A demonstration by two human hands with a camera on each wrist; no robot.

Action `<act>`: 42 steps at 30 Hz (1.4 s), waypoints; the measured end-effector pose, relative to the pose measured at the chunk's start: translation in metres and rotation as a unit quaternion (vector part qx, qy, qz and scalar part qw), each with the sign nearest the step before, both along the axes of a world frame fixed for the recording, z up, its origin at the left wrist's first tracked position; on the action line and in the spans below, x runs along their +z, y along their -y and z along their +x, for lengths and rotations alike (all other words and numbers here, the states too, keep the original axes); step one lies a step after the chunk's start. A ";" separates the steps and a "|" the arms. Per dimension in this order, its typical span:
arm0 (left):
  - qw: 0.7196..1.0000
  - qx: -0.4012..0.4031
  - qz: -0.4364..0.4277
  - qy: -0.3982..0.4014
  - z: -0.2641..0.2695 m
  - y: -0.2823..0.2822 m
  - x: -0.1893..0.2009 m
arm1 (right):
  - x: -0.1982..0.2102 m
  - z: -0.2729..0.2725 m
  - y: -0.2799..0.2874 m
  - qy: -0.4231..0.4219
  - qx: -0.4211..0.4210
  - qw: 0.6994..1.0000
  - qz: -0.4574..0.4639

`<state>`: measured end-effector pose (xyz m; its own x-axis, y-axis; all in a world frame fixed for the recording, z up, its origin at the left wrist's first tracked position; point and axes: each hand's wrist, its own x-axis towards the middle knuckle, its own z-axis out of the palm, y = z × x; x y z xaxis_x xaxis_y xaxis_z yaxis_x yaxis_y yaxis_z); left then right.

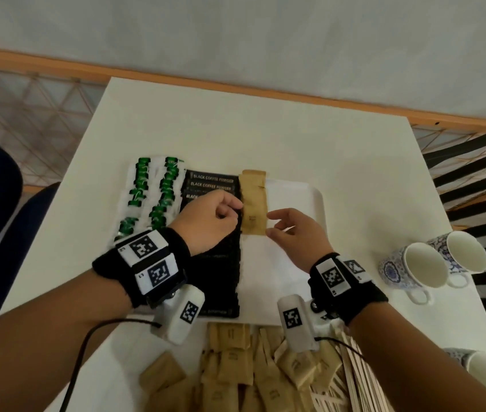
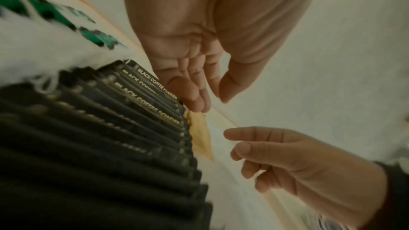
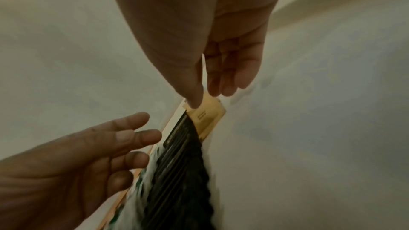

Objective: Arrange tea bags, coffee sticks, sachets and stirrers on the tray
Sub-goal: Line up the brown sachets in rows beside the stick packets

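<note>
White tray [image 1: 310,197], coffee sticks [image 1: 223,263] blurred under hands

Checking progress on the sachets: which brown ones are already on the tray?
The brown sachets beside the black coffee sticks, between both hands, lie on the tray; the rest sit heaped on the table's near edge.

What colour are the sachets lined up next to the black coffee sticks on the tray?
Tan, kraft-paper brown sachets; clearest in the head view.
</note>
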<state>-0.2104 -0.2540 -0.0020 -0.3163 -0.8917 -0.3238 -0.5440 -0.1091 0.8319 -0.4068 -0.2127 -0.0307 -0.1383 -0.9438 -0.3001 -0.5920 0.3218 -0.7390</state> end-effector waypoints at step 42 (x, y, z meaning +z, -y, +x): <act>0.886 -0.279 -0.114 0.353 0.085 -0.183 -0.016 | 0.022 0.091 -0.152 -0.325 0.332 0.885 0.033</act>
